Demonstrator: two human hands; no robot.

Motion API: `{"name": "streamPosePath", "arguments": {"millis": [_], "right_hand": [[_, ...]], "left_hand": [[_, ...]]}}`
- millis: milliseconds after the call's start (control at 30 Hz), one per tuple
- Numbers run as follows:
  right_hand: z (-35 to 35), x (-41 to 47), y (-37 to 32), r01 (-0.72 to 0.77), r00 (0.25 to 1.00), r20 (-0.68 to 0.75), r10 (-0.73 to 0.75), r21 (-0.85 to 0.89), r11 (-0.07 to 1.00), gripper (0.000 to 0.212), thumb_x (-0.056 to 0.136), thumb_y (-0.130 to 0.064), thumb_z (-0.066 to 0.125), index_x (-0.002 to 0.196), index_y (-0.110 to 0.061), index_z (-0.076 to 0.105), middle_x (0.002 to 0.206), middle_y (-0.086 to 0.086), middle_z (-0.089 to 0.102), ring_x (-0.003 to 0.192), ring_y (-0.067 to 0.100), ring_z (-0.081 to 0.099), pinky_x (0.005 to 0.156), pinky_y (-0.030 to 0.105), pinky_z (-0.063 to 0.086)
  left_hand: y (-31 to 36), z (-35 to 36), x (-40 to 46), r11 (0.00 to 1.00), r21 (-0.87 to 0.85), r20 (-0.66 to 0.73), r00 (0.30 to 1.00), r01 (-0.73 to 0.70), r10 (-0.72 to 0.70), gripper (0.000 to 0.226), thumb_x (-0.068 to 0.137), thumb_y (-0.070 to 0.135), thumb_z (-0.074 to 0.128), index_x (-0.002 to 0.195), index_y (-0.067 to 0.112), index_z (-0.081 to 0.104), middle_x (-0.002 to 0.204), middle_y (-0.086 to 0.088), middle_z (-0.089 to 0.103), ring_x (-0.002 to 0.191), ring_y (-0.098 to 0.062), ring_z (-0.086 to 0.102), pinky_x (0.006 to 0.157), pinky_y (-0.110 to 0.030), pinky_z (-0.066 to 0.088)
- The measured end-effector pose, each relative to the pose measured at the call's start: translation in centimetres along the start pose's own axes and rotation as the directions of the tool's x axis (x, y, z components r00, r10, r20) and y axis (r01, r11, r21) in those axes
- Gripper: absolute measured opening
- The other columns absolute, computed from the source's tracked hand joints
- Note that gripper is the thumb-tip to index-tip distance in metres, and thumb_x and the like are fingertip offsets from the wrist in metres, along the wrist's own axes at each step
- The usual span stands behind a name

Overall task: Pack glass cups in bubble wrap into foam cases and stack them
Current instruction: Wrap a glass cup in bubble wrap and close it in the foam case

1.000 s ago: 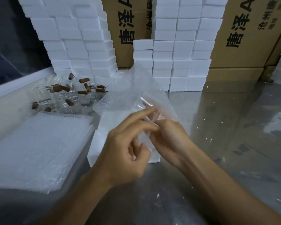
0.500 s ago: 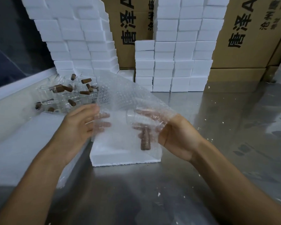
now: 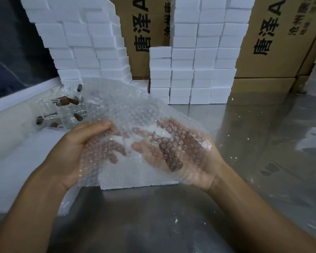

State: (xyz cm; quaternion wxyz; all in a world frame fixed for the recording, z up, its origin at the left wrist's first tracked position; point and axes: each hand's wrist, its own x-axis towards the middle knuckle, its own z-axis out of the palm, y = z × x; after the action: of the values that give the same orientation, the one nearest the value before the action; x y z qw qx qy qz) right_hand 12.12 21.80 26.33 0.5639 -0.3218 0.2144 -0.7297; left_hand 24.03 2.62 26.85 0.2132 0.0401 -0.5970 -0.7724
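Observation:
A clear sheet of bubble wrap (image 3: 128,110) is spread over both my hands. My left hand (image 3: 75,152) grips its left edge, thumb on top and fingers underneath. My right hand (image 3: 199,172) lies palm up beneath the wrap and holds a glass cup (image 3: 161,141) whose brown handle (image 3: 173,161) shows through the bubbles. A white foam case (image 3: 135,181) lies on the table directly below my hands, mostly hidden by the wrap.
More glass cups with brown handles (image 3: 62,110) lie heaped at the left rear. A pile of bubble wrap sheets (image 3: 13,167) sits at the left. Stacked foam cases (image 3: 199,70) and cardboard boxes (image 3: 274,44) line the back. The metal table (image 3: 263,161) stretches right.
My left hand moved from the cup out to the wrap's left edge. The sheet has come down over the cup and my right hand, which turned palm up.

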Motion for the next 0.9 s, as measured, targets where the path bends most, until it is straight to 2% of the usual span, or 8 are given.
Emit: {"name": "streamPosePath", "arguments": {"millis": [133,233,333,433,600,767,833,900], "right_hand": [[0.1,0.2,0.5,0.057,0.992,-0.094,-0.085,-0.263,0.963,0.033,0.075,-0.036,0.079,0.102,-0.017,0.077,0.112,0.008,0.071,0.103,0.028,0.063,0.086,0.039,0.056],[0.1,0.4,1.0,0.111,0.961,-0.164,-0.222,-0.506,0.855,0.02,0.081,-0.033,0.073,0.1,-0.026,0.077,0.104,-0.002,0.073,0.098,0.025,0.065,0.092,0.054,0.051],[0.3,0.5,1.6,0.069,0.92,-0.236,-0.312,-0.688,0.722,0.02,0.094,-0.028,0.063,0.111,-0.03,0.073,0.106,-0.003,0.073,0.101,0.019,0.07,0.091,0.045,0.057],[1.0,0.3,1.9,0.088,0.913,-0.202,-0.354,-0.751,0.654,0.021,0.096,-0.032,0.058,0.104,-0.044,0.073,0.098,0.012,0.072,0.093,0.021,0.071,0.076,0.024,0.058],[0.8,-0.1,1.7,0.087,0.898,-0.196,-0.394,-0.8,0.594,0.025,0.084,-0.043,0.059,0.106,-0.038,0.069,0.107,-0.011,0.073,0.096,0.005,0.069,0.076,0.013,0.053],[1.5,-0.2,1.8,0.043,0.904,-0.197,-0.38,-0.841,0.539,0.027,0.079,-0.039,0.055,0.106,-0.036,0.058,0.09,-0.044,0.064,0.091,-0.023,0.059,0.071,-0.001,0.045],[1.7,-0.4,2.0,0.005,0.912,-0.199,-0.359,-0.869,0.495,0.009,0.088,-0.031,0.052,0.093,-0.038,0.054,0.075,-0.046,0.061,0.08,-0.032,0.052,0.065,-0.007,0.037],[1.3,-0.7,2.2,-0.02,0.902,-0.214,-0.375,-0.889,0.457,0.037,0.097,-0.002,0.049,0.077,-0.033,0.051,0.057,-0.031,0.061,0.066,-0.033,0.05,0.06,-0.007,0.035]], "left_hand": [[-0.4,-0.1,0.1,0.996,-0.003,-0.012,0.996,0.089,-0.089,0.022,0.064,0.026,0.078,0.084,0.018,0.081,0.088,-0.004,0.076,0.072,-0.021,0.074,0.054,-0.028,0.057],[-0.7,-0.2,0.2,0.987,0.069,-0.094,0.986,0.147,-0.14,0.085,0.032,0.046,0.096,0.109,0.018,0.075,0.113,-0.005,0.073,0.105,-0.025,0.068,0.087,-0.041,0.054],[-0.9,0.1,0.2,0.98,0.122,-0.098,0.985,0.155,-0.144,0.114,0.028,0.053,0.097,0.129,0.014,0.062,0.124,-0.007,0.068,0.119,-0.03,0.061,0.105,-0.05,0.043],[-1.1,0.6,0.2,0.983,0.124,-0.09,0.988,0.133,-0.122,0.105,0.029,0.054,0.097,0.122,0.015,0.068,0.119,-0.006,0.071,0.113,-0.027,0.066,0.099,-0.045,0.047],[-1.5,1.1,0.1,0.985,0.144,-0.066,0.994,0.096,-0.087,0.081,0.032,0.057,0.096,0.103,0.022,0.077,0.111,-0.005,0.074,0.104,-0.024,0.07,0.089,-0.041,0.05],[-1.6,0.8,0.3,0.988,0.138,-0.201,0.978,0.075,-0.046,0.104,0.025,0.059,0.095,0.119,0.024,0.069,0.117,-0.001,0.072,0.109,-0.026,0.068,0.089,-0.041,0.055],[-1.6,1.2,0.2,0.986,0.166,-0.141,0.99,0.028,-0.004,0.086,0.029,0.058,0.095,0.106,0.027,0.075,0.11,-0.002,0.074,0.101,-0.024,0.072,0.079,-0.035,0.059],[-1.6,1.8,0.1,0.986,0.164,-0.075,0.997,-0.007,0.02,0.072,0.032,0.053,0.097,0.096,0.028,0.078,0.104,-0.004,0.076,0.094,-0.022,0.074,0.069,-0.028,0.059]]}}
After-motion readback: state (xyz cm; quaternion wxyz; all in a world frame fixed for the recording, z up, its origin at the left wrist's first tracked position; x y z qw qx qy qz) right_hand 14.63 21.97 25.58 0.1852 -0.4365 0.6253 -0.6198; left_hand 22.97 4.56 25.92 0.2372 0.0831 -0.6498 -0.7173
